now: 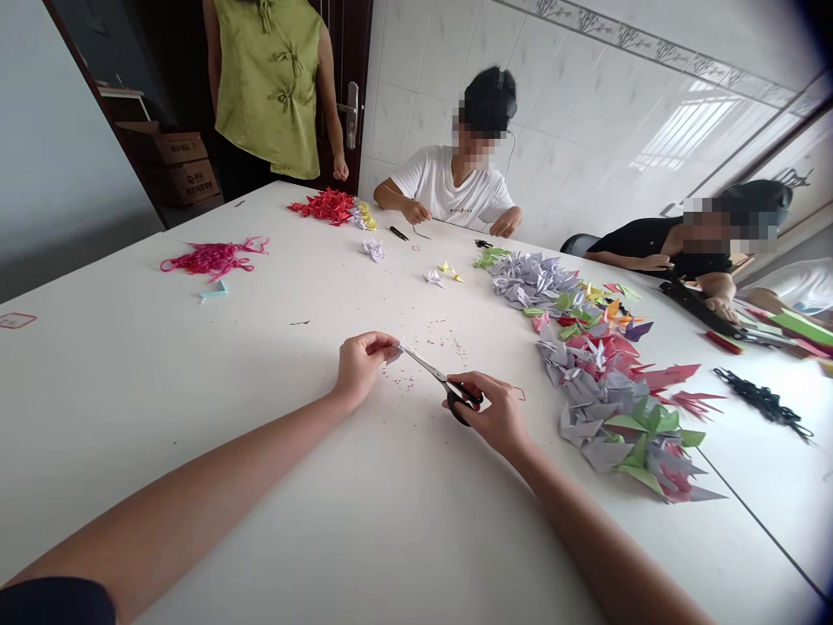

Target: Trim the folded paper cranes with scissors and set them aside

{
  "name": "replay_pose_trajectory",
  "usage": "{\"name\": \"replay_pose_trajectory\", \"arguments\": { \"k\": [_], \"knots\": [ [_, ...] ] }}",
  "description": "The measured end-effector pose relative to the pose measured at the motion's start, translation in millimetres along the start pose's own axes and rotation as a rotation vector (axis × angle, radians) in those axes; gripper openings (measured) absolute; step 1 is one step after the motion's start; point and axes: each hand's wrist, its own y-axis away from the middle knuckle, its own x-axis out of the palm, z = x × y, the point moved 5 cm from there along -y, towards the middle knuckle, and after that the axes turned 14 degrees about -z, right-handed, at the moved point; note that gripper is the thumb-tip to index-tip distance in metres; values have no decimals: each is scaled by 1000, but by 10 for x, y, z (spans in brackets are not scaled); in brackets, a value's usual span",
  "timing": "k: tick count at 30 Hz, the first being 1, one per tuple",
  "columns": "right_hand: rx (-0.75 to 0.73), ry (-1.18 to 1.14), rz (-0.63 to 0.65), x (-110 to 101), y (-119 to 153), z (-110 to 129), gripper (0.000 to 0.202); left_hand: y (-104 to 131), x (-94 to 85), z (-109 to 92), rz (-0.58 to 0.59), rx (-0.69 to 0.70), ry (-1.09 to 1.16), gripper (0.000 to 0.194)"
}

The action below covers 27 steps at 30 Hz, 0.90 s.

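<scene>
My left hand [364,365] pinches a small pale lilac folded paper piece [394,351] above the white table [273,486]. In my right hand [491,406] are black-handled scissors [426,365], their blades pointing left with the tips at the paper. Whether the blades are fully closed is too small to tell. Tiny red scraps [404,382] lie scattered under and beyond the scissors. To the right spreads a long pile of folded paper cranes [586,373] in lilac, red, green and orange.
Pink cord [218,258] lies at the left, red paper cranes [329,207] at the far edge. Black cord [761,401] rests at the right. A person in white [455,187] sits opposite; one in black [641,243] handles a black cutter [699,308]. Someone in green [270,87] stands behind.
</scene>
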Motion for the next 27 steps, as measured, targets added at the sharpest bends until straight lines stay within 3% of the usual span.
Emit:
{"name": "replay_pose_trajectory", "arguments": {
  "k": [27],
  "knots": [
    [11,14,50,-3,1,-18,21,27,27,8,16,-49,29,12]
  ]
}}
